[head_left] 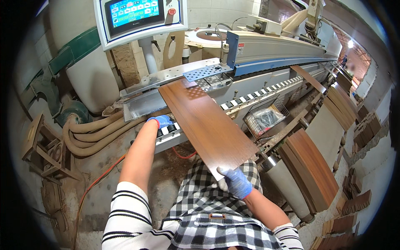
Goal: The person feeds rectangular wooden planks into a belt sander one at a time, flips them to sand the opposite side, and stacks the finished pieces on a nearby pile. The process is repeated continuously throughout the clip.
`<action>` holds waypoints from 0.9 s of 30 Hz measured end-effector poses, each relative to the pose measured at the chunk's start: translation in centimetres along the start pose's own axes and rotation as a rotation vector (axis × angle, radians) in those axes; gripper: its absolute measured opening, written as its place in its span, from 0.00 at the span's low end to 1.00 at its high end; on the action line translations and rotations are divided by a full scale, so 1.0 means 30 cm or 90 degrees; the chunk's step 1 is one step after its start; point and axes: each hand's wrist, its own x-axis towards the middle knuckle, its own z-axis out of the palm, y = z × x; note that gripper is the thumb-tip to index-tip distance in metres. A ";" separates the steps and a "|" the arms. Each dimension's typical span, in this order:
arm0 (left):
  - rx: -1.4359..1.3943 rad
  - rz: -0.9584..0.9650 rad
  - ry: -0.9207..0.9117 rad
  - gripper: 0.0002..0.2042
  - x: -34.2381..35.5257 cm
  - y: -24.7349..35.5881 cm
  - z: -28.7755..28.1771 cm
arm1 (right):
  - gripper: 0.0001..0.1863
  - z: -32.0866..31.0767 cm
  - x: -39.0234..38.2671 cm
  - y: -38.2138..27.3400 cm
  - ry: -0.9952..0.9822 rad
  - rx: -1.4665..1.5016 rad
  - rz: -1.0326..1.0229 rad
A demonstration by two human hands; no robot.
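Observation:
A long brown wood-grain board (208,121) slants across the edge-banding machine. Its far end lies by the perforated blue plate (207,72), and its near end reaches my lap. My right hand (236,183), in a blue and grey glove, grips the board's near left corner, thumb and fingers closed on the edge. On the other side, my left hand (161,121), in a blue glove with a red cuff, rests at the end of the black-and-white roller rail (168,129). Its fingers point toward the board's left edge, apparently stretched out and holding nothing; their tips are hard to make out.
A touch-screen control panel (135,14) with a red button stands at the upper left. Ribbed hoses (98,135) and a wooden stool (41,146) are left. A roller conveyor (287,183) carrying stacked brown boards (318,162) runs along the right. Below the rail hangs a wire basket (264,118).

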 end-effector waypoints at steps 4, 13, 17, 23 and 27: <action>-0.006 -0.070 0.004 0.19 -0.002 0.022 -0.004 | 0.12 0.100 0.012 0.016 0.026 -0.023 0.042; -0.037 -0.034 0.006 0.21 -0.097 0.134 -0.044 | 0.14 0.079 0.058 0.088 0.111 0.074 -0.076; 0.004 0.031 0.045 0.23 -0.020 0.015 -0.006 | 0.16 0.025 0.070 0.061 0.176 0.073 -0.055; -0.006 0.042 0.029 0.22 -0.017 0.025 -0.009 | 0.19 -0.084 0.095 -0.004 0.261 0.100 -0.138; 0.004 0.051 0.015 0.21 -0.019 0.040 -0.017 | 0.21 -0.191 0.118 -0.062 0.322 0.105 -0.164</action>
